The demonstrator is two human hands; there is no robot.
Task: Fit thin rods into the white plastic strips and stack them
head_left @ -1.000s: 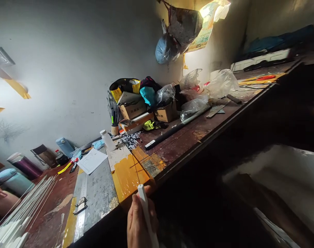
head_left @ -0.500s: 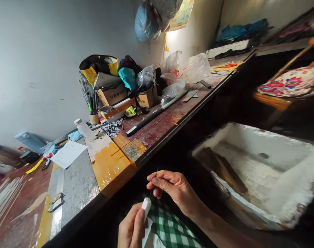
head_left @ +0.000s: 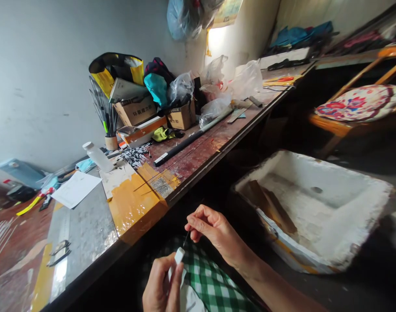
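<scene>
While the left hand [head_left: 162,286] grips a white tube [head_left: 179,255] upright, near bottom centre, the right hand [head_left: 214,232] pinches a thin dark rod [head_left: 186,238] just above the tube's top end, fingers closed on it. Green checked cloth [head_left: 214,281] below. Workbench [head_left: 198,151] left, white foam box [head_left: 315,208] right.

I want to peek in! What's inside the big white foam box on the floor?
Inside the big white foam box lie brownish flat pieces against its left wall and a small dark speck on the rough white bottom. The near wall hides the part of the floor behind it.
</scene>
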